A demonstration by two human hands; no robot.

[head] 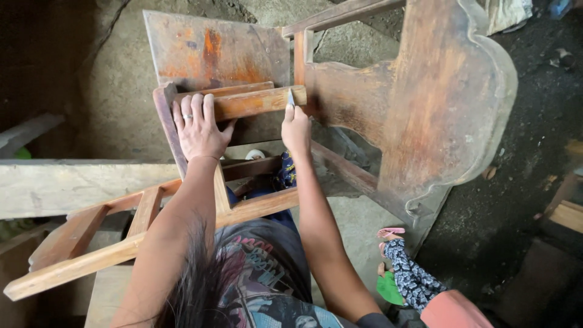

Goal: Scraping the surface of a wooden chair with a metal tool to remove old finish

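The setting is a dim workshop with a rough grey concrete floor (109, 91) and dark soil to the right. A worn reddish-brown wooden chair (425, 109) lies tipped on its side across the person's lap, which brings its underside and rungs within reach. The landmark is the chair's short orange-stained wooden rung (255, 102), which runs crosswise at the top of the frame.

The left hand (197, 124) lies flat on the left end of this rung, fingers spread and pressed down, a ring on one finger; this pose appears to brace the chair against movement. The left forearm extends straight up from the lower edge of the view.

The right hand (296, 127) sits at the right end of the rung, fingers closed around a small pale blade-like scraper (290, 97), whose tip touches the rung's surface. The right wrist is slightly bent.

Below and right of the rung, another person's patterned sleeve (410, 273) is visible near the floor.
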